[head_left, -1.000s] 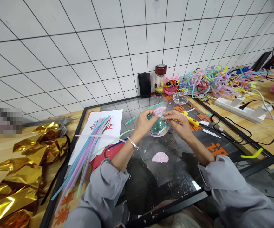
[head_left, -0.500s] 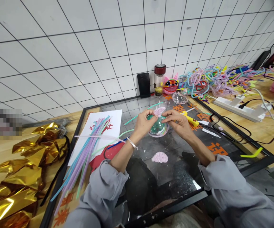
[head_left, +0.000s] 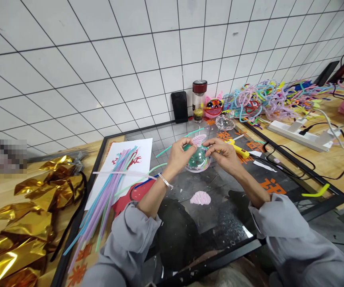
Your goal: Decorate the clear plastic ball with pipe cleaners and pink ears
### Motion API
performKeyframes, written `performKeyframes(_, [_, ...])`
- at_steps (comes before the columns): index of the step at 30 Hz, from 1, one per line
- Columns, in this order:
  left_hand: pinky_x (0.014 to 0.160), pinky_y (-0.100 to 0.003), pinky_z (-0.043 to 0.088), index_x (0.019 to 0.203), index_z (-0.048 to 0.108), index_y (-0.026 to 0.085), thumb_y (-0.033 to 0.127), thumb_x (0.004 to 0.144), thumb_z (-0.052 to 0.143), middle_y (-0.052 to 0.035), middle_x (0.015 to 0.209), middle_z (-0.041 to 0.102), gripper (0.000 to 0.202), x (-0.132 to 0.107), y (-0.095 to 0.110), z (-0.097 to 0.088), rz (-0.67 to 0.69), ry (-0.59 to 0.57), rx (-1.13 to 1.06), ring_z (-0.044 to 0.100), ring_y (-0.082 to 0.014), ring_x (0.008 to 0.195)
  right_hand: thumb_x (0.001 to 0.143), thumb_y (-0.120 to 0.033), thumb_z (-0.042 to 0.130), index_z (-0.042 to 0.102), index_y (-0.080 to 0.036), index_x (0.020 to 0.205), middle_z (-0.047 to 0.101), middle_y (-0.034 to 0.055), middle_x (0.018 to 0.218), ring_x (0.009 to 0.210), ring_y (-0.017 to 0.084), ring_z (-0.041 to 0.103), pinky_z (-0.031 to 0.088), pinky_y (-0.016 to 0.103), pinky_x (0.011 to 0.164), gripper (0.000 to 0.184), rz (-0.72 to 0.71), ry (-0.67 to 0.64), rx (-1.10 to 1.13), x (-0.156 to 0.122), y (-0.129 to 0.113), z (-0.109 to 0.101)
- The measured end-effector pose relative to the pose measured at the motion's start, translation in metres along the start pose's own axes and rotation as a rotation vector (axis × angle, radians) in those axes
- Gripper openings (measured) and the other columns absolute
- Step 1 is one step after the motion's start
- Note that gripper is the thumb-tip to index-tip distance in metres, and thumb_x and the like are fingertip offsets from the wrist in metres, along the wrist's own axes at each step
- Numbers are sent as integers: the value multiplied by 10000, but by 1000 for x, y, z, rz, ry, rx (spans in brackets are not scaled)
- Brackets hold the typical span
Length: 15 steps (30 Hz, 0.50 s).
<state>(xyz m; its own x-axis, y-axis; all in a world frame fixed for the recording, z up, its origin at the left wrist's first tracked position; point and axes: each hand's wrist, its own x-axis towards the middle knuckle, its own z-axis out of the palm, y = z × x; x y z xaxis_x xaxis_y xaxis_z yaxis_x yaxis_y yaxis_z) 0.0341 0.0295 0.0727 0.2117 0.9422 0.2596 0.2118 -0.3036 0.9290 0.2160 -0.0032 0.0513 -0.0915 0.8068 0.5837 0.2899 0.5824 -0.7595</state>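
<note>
My left hand (head_left: 181, 156) is closed, pinching the lower edge of a striped pink fuzzy piece (head_left: 198, 139) that looks made of pipe cleaner. The piece stands tilted at the top of a clear plastic dome (head_left: 198, 160) with green inside. At the dome's upper right is my right hand (head_left: 224, 154), thumb and fingertips drawn together; whatever they may hold is too small to make out. A second pink fuzzy piece (head_left: 200, 198) lies flat on the dark glossy board (head_left: 204, 221), nearer to me.
Pipe cleaners (head_left: 116, 179) lie across white paper (head_left: 143, 153) at left, beside gold foil (head_left: 28, 215). Right of my hands are a yellow glue gun (head_left: 240, 150) and cables. Behind stand a phone (head_left: 179, 107), a bottle (head_left: 199, 101) and a clear shell (head_left: 225, 122). A power strip (head_left: 301, 135) sits right.
My right fingertips have drawn slightly away from the pink piece, and their grip has shifted a little. The left hand keeps its hold. The camera view has moved slightly.
</note>
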Motion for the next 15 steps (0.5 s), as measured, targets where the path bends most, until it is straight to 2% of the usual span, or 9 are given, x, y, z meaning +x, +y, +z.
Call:
performKeyframes(6, [868, -296, 475, 775, 652, 167, 226, 741, 621, -34, 914, 715, 75, 2, -5, 0, 21, 0, -18, 634, -179, 920, 822, -165, 598, 787, -252, 750, 737, 41, 951, 906, 186, 670, 523, 345, 829, 221, 23, 31, 49, 0, 4, 1])
performKeyframes(11, [852, -288, 470, 780, 655, 166, 237, 739, 628, -24, 879, 717, 87, 2, -8, -1, 18, 5, -15, 634, -169, 877, 809, -115, 571, 791, -252, 743, 720, 46, 999, 952, 188, 663, 523, 336, 825, 268, -1, -10, 31, 0, 3, 0])
performKeyframes(15, [861, -284, 467, 790, 654, 165, 246, 747, 626, -23, 883, 713, 95, 2, -9, -1, 27, 7, -15, 632, -163, 881, 797, -70, 540, 806, -270, 833, 703, 45, 1034, 966, 185, 661, 524, 348, 846, 335, -73, -46, -16, -1, 1, 0])
